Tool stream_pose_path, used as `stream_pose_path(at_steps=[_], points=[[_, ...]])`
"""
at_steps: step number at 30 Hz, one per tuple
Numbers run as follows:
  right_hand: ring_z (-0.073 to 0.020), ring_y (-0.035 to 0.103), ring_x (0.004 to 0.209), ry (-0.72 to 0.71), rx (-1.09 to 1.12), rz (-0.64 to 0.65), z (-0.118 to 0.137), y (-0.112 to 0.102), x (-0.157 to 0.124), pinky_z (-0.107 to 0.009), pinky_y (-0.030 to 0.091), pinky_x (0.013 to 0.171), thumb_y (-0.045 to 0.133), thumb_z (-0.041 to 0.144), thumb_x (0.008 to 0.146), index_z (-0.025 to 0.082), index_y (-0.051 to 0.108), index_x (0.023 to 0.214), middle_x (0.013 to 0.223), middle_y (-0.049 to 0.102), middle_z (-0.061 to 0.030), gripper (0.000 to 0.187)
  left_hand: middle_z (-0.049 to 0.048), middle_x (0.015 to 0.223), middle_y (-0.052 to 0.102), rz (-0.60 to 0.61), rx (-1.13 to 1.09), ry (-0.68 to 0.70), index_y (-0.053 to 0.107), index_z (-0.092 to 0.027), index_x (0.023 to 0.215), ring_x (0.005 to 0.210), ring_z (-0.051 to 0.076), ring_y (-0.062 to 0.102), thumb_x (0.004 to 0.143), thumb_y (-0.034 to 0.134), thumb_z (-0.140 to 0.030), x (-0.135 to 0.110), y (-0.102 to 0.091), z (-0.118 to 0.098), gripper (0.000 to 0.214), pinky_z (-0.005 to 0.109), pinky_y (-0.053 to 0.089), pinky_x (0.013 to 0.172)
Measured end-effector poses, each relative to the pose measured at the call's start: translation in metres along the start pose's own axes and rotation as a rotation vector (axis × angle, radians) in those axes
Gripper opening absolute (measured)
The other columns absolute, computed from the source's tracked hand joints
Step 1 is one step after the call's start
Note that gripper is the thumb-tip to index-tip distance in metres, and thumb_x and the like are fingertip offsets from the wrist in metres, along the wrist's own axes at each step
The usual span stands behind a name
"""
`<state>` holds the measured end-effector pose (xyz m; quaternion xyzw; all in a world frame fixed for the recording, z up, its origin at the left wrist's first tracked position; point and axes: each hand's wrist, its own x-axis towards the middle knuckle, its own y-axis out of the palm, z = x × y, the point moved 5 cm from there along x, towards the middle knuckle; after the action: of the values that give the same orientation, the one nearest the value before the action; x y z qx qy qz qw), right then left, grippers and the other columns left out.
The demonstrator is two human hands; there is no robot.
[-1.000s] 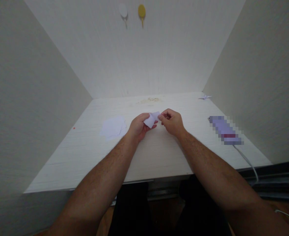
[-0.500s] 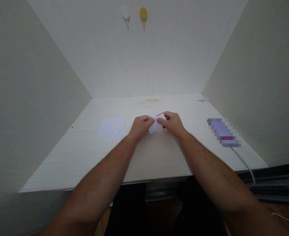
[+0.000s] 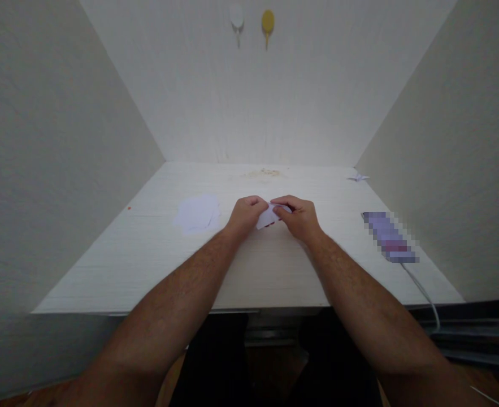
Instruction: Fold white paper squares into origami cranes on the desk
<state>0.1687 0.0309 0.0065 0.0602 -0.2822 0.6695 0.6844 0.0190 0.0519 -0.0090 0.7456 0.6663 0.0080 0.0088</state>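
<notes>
A small folded piece of white paper (image 3: 267, 218) is held between my two hands above the middle of the white desk. My left hand (image 3: 248, 213) pinches its left side, the thumb lying near the upper edge. On the other side, my right hand (image 3: 300, 216) grips the paper with the thumb on top and the fingers behind it. Some fingertips show below the paper's lower edge; the rest are hidden. Left of my hands, several white paper sheets (image 3: 196, 213) lie loosely stacked on the desk.
A phone-like device (image 3: 389, 236), blurred out, lies at the right with a white cable (image 3: 422, 288) running over the desk's front edge. A small folded white paper shape (image 3: 358, 177) sits in the back right corner. White (image 3: 236, 17) and yellow hooks (image 3: 268, 21) hang on the back wall.
The paper between my hands now shows a narrower face, tilted or folded differently, and my right fingers have shifted over it. The whole view has turned slightly.
</notes>
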Motion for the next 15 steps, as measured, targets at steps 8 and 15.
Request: stream_pose_path(at_steps=[8, 15], points=[[-0.0152, 0.065, 0.069, -0.004, 0.032, 0.060, -0.0043, 0.0016, -0.0004, -0.030, 0.052, 0.063, 0.059, 0.017, 0.072, 0.023, 0.078, 0.090, 0.081, 0.074, -0.0027, 0.027, 0.0074, 0.053, 0.062, 0.011, -0.157, -0.063, 0.060, -0.014, 0.063, 0.042, 0.018, 0.059, 0.068, 0.067, -0.022, 0.0005, 0.0008, -0.0014, 0.012, 0.027, 0.044, 0.041], [-0.0132, 0.062, 0.060, 0.097, 0.125, 0.074, -0.0002, -0.0005, -0.0002, -0.030, 0.053, 0.059, 0.062, 0.024, 0.072, 0.020, 0.077, 0.088, 0.074, 0.072, -0.0028, 0.022, 0.0071, 0.057, 0.063, 0.014, -0.130, -0.064, 0.062, -0.014, 0.066, 0.047, 0.017, 0.059, 0.066, 0.073, -0.025, 0.0004, -0.0009, -0.0014, 0.016, 0.027, 0.044, 0.045]])
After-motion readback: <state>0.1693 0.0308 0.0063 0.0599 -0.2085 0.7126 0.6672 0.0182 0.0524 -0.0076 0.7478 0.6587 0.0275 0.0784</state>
